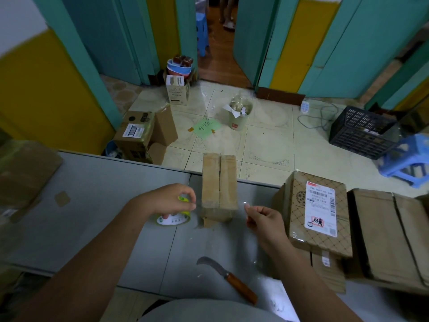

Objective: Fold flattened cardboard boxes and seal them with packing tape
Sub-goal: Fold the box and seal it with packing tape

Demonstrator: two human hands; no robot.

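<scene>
Left hand (pixel 171 201), right hand (pixel 263 220) hold tape (pixel 173 219) beside closed box (pixel 219 187).

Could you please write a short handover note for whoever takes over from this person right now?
Left hand grips the tape roll on the grey table, left of the small box.
Right hand pinches what looks like the tape end, right of the box.
Done: small box folded, top flaps closed; no tape visible on its centre seam.
Left: tape the seam and cut the tape; the knife lies near the table's front edge. Flattened boxes wait at the right, beside a labelled parcel.
</scene>
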